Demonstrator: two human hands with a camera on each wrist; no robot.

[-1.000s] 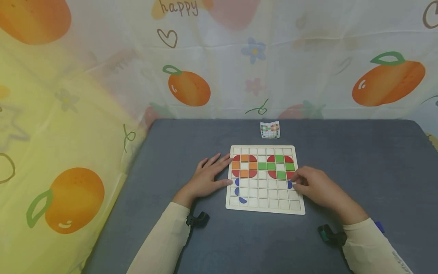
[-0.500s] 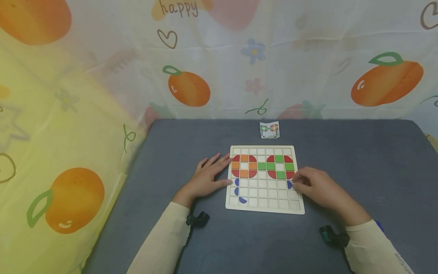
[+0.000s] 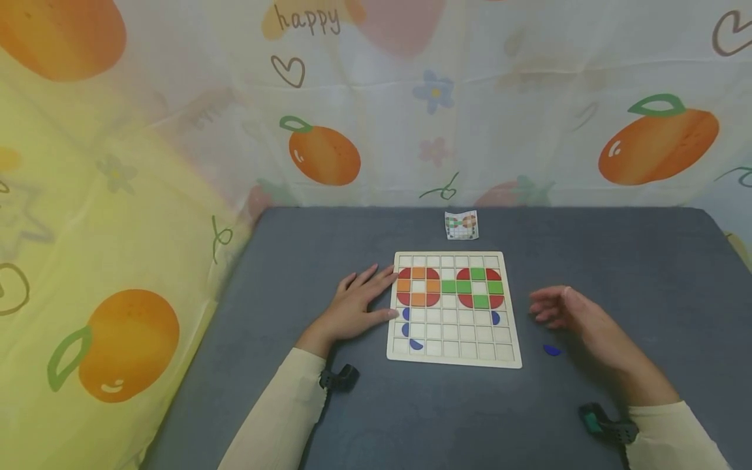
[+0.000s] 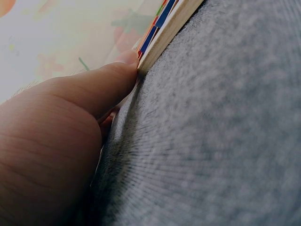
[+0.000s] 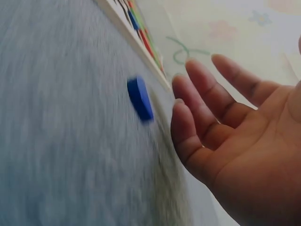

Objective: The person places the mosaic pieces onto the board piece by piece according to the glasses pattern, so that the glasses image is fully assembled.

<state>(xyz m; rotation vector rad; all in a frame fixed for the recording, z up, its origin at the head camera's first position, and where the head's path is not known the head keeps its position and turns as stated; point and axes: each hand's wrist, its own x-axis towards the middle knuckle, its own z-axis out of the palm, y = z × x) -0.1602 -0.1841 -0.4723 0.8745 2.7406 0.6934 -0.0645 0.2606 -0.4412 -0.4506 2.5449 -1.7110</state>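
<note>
A white grid board (image 3: 442, 333) lies on the dark table, bearing red, orange and green pieces in two ring patterns. Blue half-round pieces sit in its left cells, and one blue half-round piece (image 3: 496, 318) is in a cell at the right. My left hand (image 3: 355, 307) rests with spread fingers against the board's left edge; in the left wrist view its thumb (image 4: 108, 82) touches the rim. To the right of the board, my right hand (image 3: 576, 316) is held off it with loose fingers and nothing in them. A loose blue half-round piece (image 3: 551, 350) lies on the table near that hand.
Behind the board lies a small printed card (image 3: 461, 225) with a coloured pattern. A fruit-print curtain (image 3: 376, 143) hangs along the back and left sides of the grey table (image 3: 446, 418).
My right hand has let go of the blue half-round piece at the board's right side and moved off to the right. The loose blue piece on the table has come into view. My left hand stays put.
</note>
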